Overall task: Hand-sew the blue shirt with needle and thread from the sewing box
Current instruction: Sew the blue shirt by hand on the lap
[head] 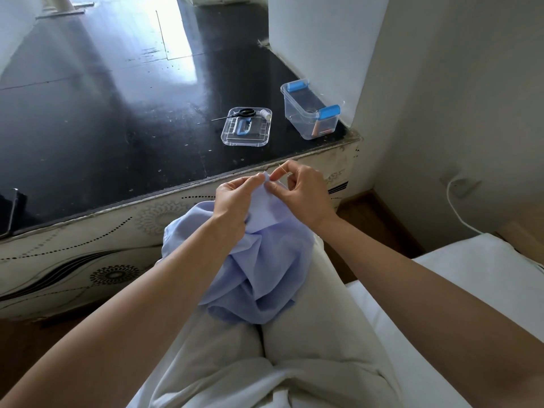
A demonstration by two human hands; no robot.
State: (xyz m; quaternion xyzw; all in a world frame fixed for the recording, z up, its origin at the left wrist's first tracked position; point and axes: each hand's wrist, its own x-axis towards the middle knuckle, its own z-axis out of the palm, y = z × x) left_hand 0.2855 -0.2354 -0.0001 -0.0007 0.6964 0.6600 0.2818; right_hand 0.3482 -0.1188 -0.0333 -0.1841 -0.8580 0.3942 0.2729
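Blue shirt [265, 260] lies bunched on the person's lap, one edge raised. Left hand [232, 198] pinches that edge, fingers [253, 180] tight on the cloth. Right hand [303, 192] meets it, gripping the needle [282, 169] right at the fabric. Beyond them, on the black bench [117, 113], the sewing box [312, 113] stands open, its lid [245, 134] lying near it and carrying the scissors [243, 112].

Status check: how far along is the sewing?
Done: box open on the table, lid beside it carrying scissors and spool. In hand: left hand pinches a fold of the shirt, right hand holds the needle at it. Left: finishing the stitches; no seam shows, thread too fine to see.
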